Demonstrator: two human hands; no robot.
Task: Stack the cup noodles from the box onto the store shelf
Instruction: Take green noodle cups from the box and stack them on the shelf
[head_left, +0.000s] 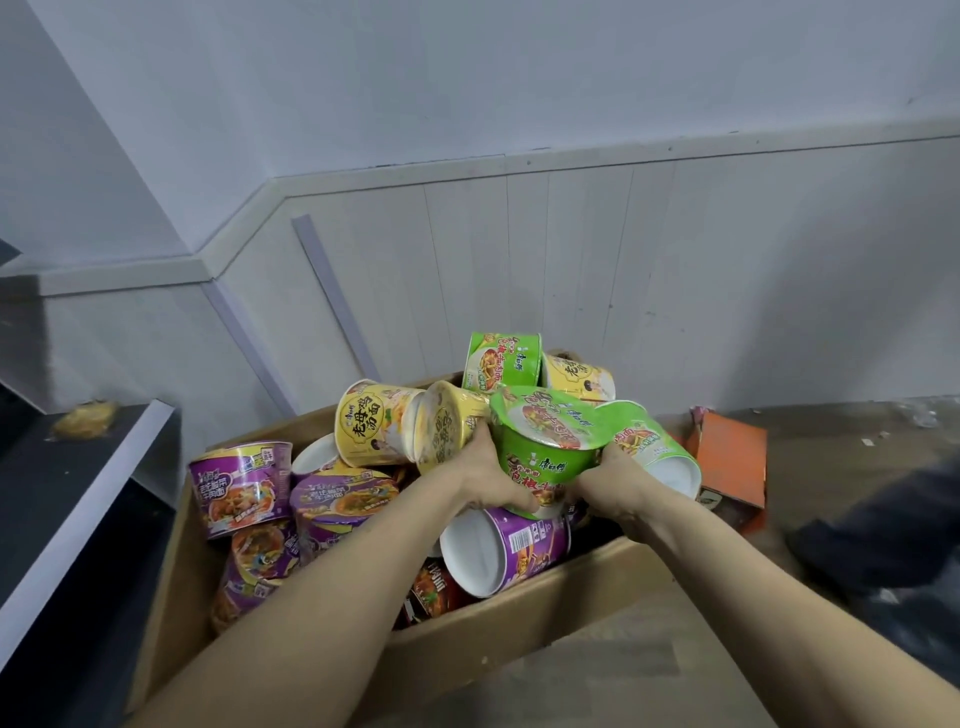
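Green cup (545, 447), topmost in the box (467, 644) at 5 o'clock, is clasped by left hand (488, 478) and right hand (608, 478), fingers curled round its sides; best lifted straight, kept level, carried to shelf (88, 499) at 8 o'clock.

The floor (841, 467) is gray-brown, with small bits of litter (922, 418) near the wall. A big brown box (519, 639) stands on the floor, open at the top. It is piled full of noodle cups (374, 421). Purple cups (239, 488) are on the left, yellow and green cups (501, 361) are at the back, and a red cup (434, 592) is low down by the near wall. Many lie on their sides. Just right of the brown box, an orange box (727, 462) lies on the floor. Further right there is a dark, blurry thing (872, 525) on the floor too. On the left is a dark shelf (78, 499) with a white front edge. A yellow, blurry lump (85, 421) sits on it.
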